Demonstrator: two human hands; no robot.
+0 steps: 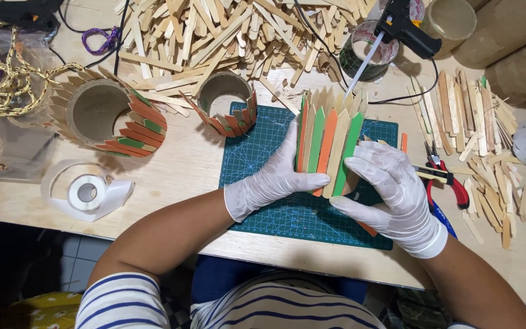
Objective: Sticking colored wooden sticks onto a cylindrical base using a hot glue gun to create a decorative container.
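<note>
Stick-clad tube [327,143], green, orange, plain, gloved hands

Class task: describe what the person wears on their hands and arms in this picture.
Both the left hand and right hand wear thin white disposable gloves, rolled at the wrist. The forearms are bare. A short white sleeve with navy stripes shows at the left upper arm.
</note>
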